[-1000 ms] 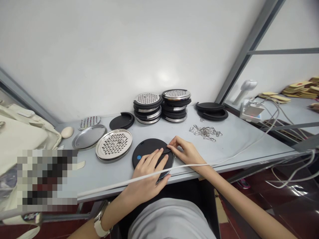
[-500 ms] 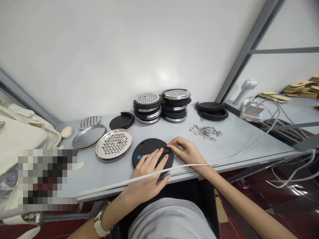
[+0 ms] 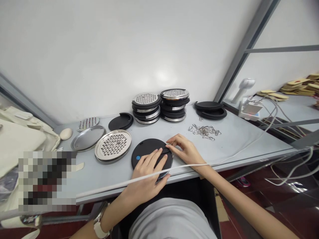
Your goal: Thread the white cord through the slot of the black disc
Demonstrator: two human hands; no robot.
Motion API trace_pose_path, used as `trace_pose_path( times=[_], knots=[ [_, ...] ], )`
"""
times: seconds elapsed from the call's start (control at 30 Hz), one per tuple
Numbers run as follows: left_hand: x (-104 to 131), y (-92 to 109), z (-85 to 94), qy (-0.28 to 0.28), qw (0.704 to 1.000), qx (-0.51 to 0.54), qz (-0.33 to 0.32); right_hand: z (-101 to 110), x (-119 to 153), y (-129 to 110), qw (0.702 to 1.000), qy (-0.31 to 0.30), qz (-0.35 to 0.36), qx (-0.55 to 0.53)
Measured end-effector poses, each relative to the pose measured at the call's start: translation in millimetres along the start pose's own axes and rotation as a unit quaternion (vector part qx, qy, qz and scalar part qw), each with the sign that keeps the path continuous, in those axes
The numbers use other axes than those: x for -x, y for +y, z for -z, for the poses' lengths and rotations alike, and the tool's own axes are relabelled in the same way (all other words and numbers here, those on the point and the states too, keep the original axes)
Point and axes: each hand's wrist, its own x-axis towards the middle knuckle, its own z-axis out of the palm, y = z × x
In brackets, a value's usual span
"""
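Observation:
A round black disc [image 3: 147, 147] with a blue dot lies near the table's front edge. My left hand [image 3: 148, 172] rests on it from the lower left, fingers spread over its surface. At the disc's right edge, my right hand [image 3: 183, 149] has thumb and index finger pinched together; what they hold is too small to make out. To the right is a pile of small metal clips [image 3: 205, 130]. On the left lies a silver grater plate [image 3: 113, 145] with triangular holes, beside plain metal discs [image 3: 88, 137].
Two stacks of graters, the left stack [image 3: 146, 108] and the right stack [image 3: 174, 104], stand at the back. Black round covers [image 3: 211, 111] sit at the back right. A white cable [image 3: 231, 157] crosses in front. A cream bag [image 3: 22, 136] is at the left.
The whole view has shifted slightly. The small metal bit seen by the disc's right edge shows less clearly; both hands keep nearly the same pose.

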Motion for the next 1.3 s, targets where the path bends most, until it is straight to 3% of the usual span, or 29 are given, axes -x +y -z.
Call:
trace_pose_path(
  times=[0.57, 1.3],
  knots=[
    [0.7, -0.7, -0.2, 0.006, 1.000, 0.002, -0.004, 2.5, -0.7, -2.8, 0.999, -0.034, 0.032, 0.000],
    [1.3, -0.1, 0.2, 0.010, 1.000, 0.004, -0.006, 1.6, 3.4, -12.8, 0.996, -0.069, 0.019, 0.051]
  ],
)
